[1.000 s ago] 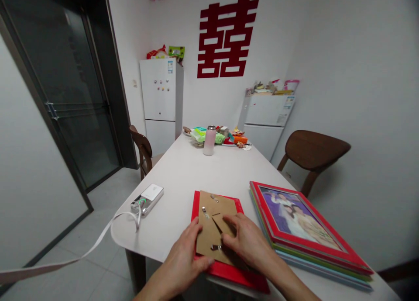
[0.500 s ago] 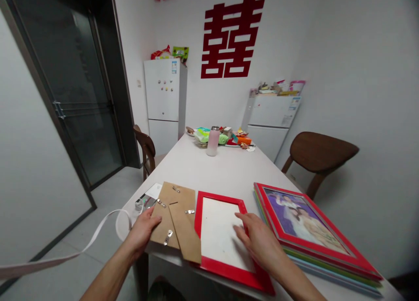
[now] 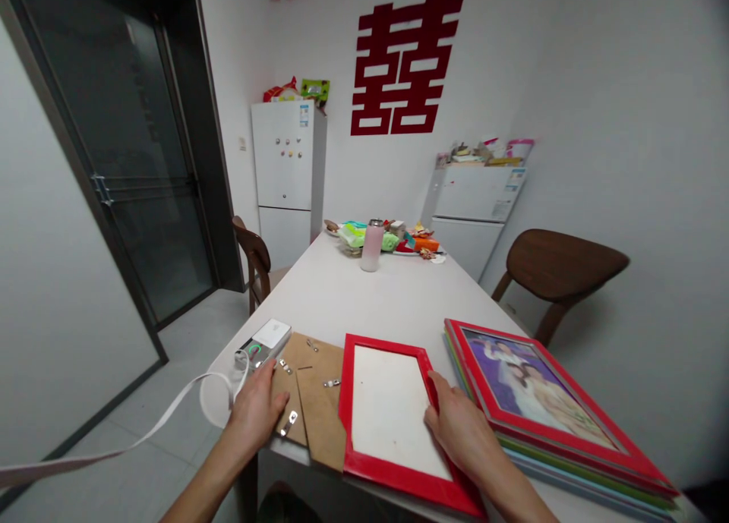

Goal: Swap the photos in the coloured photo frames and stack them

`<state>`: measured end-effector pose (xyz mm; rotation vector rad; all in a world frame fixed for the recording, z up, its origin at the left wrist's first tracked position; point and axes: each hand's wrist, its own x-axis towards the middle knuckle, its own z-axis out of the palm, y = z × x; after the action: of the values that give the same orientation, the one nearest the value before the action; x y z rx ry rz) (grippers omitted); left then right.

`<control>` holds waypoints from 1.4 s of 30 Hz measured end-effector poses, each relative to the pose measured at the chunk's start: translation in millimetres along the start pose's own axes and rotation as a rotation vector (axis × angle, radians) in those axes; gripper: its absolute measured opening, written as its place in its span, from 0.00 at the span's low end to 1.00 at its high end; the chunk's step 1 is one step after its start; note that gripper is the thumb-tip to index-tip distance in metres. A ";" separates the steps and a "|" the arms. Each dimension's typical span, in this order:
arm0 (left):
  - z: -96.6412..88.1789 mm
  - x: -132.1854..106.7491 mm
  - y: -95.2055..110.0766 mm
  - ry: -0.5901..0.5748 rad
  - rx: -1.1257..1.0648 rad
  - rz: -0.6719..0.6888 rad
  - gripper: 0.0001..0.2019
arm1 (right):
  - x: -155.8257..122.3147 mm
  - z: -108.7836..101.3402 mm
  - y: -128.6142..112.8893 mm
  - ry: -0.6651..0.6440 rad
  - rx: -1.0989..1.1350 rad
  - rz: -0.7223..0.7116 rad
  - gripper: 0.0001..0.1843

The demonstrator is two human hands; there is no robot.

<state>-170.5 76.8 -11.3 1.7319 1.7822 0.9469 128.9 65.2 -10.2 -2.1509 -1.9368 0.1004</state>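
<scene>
The head-worn camera looks forward and down along the white table (image 3: 342, 295).

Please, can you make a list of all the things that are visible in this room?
picture frame: 1, red with white inside, on table
frame backing: 1, brown, left of frame
metal clips: 4, silver, on backing
stack of picture frames: 1, red on top, right of frame
electronic device: 1, white and silver, table's left edge
strap: 1, white, trailing left off table
bottle: 1, pale pink, far table end
plate of packets: 1, multicoloured, far table end
table: 1, white, centre
refrigerators: 2, white, beyond table
chairs: 2, brown, beside table
double-happiness sign: 1, red, on wall
glass door: 1, dark frame, left
left hand: 1, on backing
right hand: 1, at frame's right edge
</scene>
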 end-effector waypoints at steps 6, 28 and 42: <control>10.8 -6.6 4.4 0.064 0.281 0.232 0.16 | -2.1 -14.9 -3.9 -0.028 0.728 0.182 0.34; 24.2 -27.9 87.7 0.160 -0.261 0.310 0.20 | 5.4 -20.5 8.2 -0.011 0.344 0.030 0.29; 26.6 -27.1 19.2 0.036 0.048 0.205 0.19 | 2.5 17.3 10.8 0.049 -0.096 -0.124 0.19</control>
<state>-135.6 53.2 -17.5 1.9684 1.6857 1.0312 135.9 69.0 -29.1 -2.0631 -2.0801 -0.0685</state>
